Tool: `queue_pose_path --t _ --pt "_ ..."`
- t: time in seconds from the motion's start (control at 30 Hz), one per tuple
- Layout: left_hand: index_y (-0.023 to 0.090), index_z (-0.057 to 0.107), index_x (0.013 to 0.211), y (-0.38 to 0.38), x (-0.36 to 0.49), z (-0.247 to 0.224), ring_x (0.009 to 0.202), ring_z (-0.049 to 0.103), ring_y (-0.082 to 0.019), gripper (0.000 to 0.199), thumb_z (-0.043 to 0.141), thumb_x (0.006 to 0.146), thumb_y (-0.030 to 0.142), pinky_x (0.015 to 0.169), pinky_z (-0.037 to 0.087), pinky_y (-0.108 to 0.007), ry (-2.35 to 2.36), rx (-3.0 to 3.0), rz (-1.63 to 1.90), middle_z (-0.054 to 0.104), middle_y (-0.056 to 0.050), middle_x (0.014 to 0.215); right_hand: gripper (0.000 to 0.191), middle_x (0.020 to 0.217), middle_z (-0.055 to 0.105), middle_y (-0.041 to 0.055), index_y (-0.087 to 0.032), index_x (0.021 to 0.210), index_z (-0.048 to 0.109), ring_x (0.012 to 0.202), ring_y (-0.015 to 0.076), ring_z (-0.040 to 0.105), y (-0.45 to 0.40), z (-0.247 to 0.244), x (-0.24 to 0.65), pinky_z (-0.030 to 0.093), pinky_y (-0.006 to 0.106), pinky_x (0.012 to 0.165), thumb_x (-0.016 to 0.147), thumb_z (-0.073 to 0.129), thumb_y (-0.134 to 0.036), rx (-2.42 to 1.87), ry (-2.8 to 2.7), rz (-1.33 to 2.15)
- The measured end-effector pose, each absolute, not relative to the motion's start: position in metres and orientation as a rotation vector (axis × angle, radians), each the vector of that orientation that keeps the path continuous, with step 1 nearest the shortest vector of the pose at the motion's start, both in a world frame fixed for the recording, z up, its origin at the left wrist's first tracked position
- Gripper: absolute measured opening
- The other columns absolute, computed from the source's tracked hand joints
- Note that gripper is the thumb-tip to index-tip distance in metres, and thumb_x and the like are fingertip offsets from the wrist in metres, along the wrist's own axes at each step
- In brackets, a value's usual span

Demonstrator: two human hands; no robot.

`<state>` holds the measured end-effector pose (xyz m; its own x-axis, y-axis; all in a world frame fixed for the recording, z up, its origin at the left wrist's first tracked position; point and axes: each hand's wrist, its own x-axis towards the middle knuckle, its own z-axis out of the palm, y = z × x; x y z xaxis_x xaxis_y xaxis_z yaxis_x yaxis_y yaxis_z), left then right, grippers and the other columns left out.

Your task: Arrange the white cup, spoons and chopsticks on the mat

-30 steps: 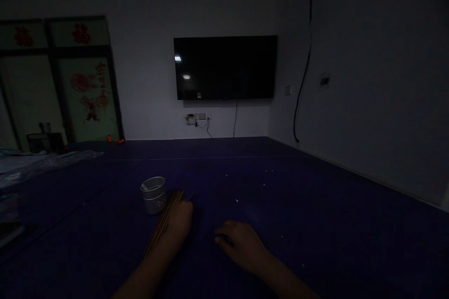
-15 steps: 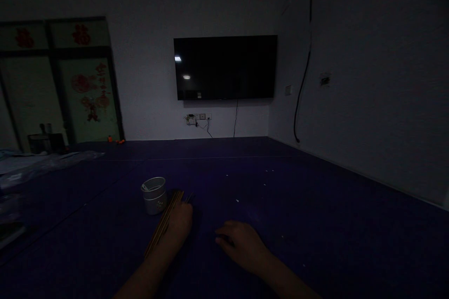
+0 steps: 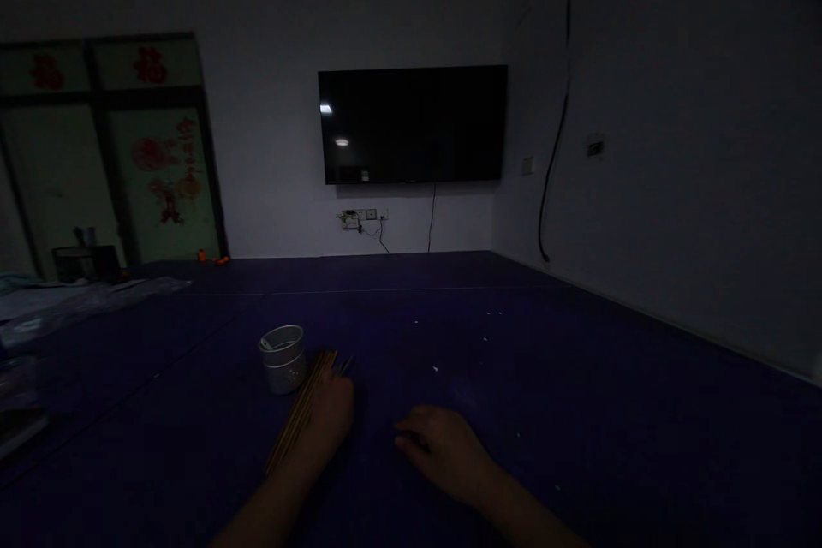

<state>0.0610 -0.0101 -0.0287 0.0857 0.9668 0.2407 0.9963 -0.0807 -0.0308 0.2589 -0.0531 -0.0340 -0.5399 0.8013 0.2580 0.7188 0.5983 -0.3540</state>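
Observation:
The room is dim. My left hand (image 3: 330, 409) lies on a bundle of thin wooden sticks (image 3: 296, 421) that rests flat on the dark blue surface (image 3: 578, 377); whether its fingers grip them is hard to see. A small white cup (image 3: 282, 358) stands upright just left of the sticks' far ends, close to my left fingertips. My right hand (image 3: 443, 445) rests palm down on the blue surface to the right, fingers loosely curled, with nothing visible in it.
A dark wall-mounted screen (image 3: 414, 123) hangs ahead, with sockets and cables below. Glass doors with red decorations (image 3: 160, 163) stand at the left. Crumpled clear plastic (image 3: 70, 300) lies at the far left. A white wall (image 3: 674, 188) borders the right side.

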Motion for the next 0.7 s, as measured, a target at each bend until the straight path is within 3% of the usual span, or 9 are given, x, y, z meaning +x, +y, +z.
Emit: queue_pose_path --t 0.43,0.7 --pt "0.009 0.068 0.108 0.005 0.059 -0.048 0.126 0.047 -0.026 0.044 0.035 0.08 0.001 0.104 0.033 -0.037 -1.914 -2.166 -0.167 0.062 -0.018 0.123 0.028 0.097 0.07 0.0046 -0.023 0.104 0.069 0.089 0.0178 0.063 -0.055 -0.031 0.259 0.041 0.025 0.076 0.089 0.047 -0.029 -1.239 -2.446 0.267" --pt "0.009 0.068 0.105 0.004 0.059 -0.05 0.119 0.052 -0.025 0.044 0.033 0.08 0.001 0.101 0.034 -0.036 -1.918 -2.164 -0.187 0.066 -0.018 0.113 0.029 0.097 0.07 0.0039 -0.023 0.105 0.069 0.087 0.0169 0.063 -0.056 -0.03 0.259 0.041 0.025 0.075 0.089 0.046 -0.029 -1.233 -2.445 0.288"
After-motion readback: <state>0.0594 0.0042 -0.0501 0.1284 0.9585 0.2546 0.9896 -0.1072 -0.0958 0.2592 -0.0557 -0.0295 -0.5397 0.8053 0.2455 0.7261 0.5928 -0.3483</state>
